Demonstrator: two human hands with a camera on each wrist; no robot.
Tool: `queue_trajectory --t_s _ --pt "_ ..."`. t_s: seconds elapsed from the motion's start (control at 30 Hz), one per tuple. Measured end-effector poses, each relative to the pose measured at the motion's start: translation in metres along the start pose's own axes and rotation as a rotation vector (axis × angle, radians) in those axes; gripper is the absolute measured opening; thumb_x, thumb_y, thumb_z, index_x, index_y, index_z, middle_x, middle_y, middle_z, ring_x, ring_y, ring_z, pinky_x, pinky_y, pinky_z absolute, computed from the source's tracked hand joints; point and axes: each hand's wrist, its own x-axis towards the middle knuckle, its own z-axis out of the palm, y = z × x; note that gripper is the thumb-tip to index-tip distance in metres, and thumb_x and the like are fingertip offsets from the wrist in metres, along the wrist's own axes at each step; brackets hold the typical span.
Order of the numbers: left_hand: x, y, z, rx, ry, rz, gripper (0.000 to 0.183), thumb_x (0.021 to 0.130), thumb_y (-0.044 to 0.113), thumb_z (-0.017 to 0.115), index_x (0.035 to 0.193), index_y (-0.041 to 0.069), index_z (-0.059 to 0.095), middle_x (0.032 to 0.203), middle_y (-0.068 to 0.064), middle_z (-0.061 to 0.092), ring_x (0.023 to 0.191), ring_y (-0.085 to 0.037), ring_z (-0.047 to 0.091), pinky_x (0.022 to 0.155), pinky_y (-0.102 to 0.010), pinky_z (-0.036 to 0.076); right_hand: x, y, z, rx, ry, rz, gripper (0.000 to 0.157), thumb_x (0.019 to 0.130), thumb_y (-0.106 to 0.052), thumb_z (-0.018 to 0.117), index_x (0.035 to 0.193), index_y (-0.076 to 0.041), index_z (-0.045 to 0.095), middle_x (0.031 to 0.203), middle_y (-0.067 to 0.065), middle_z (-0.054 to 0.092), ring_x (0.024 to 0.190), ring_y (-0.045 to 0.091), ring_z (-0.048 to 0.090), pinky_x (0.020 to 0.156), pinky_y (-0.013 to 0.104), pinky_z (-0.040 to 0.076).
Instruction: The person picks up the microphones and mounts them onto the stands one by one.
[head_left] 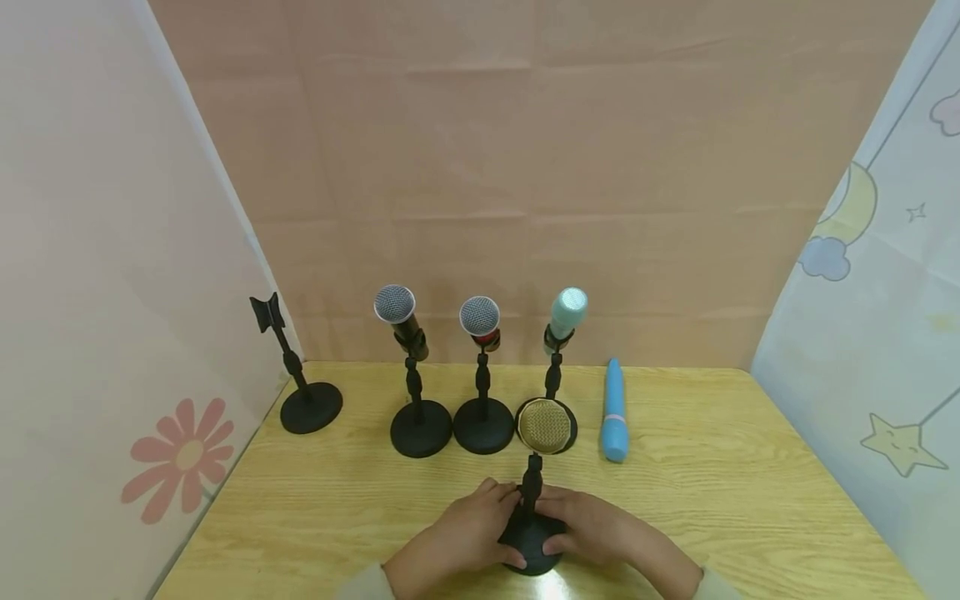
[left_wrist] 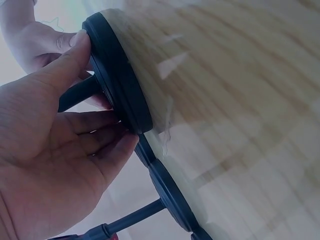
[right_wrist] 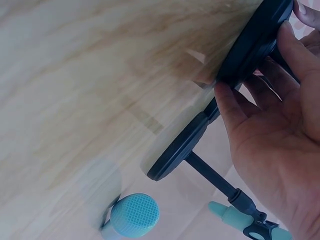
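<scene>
Pale sleeves [head_left: 366, 583] at near edge, then left hand [head_left: 476, 525] and right hand [head_left: 588, 529], each partly closed, fingers curled and thumb pinching left and right rims of round black base [head_left: 529, 552]. Gold microphone [head_left: 545, 427] atop same near stand [head_left: 532, 481], near middle of table [head_left: 750, 500]; clip hidden behind mic head. Main risk, as judged: tip-over, from uneven push left versus right or from tilting base, probably top-heavy. Second: bump into far stand [head_left: 553, 377] with mint microphone [head_left: 569, 310], from sliding too far; then possible knock-on leftward to red-collared microphone [head_left: 480, 317] and black microphone [head_left: 393, 304], bases close together in row. Also possible: gold mic slipping out, from loose clip; fit impossible to tell. Blue microphone [head_left: 614, 412] lying on table at right, likely to roll from stray right-arm brush. Bare-clip stand [head_left: 310, 407] far left, well apart, low risk.
</scene>
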Motion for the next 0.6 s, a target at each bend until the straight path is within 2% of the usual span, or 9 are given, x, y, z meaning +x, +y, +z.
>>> queue_trajectory --t_s 0.2,0.6 --pt "0.0003 0.0019 -0.0006 -0.007 -0.01 0.002 0.083 0.081 0.054 0.08 0.144 0.006 0.055 0.146 -0.004 0.055 0.123 -0.011 0.048 0.098 -0.022 0.049 0.0004 0.0004 -0.0002 0.007 -0.01 0.005 0.056 0.093 -0.046 0.066 0.143 -0.021 0.059 0.153 0.002 0.05 0.14 0.024 0.048 0.111 0.04 0.043" --pt "-0.0008 0.0028 -0.0008 -0.029 -0.016 0.0 0.083 0.082 0.053 0.079 0.145 0.006 0.054 0.147 -0.004 0.054 0.124 -0.011 0.048 0.099 -0.023 0.049 0.0011 0.002 0.0017 0.011 0.01 -0.028 0.054 0.094 -0.042 0.067 0.143 -0.022 0.058 0.154 0.004 0.049 0.139 0.025 0.049 0.11 0.042 0.044"
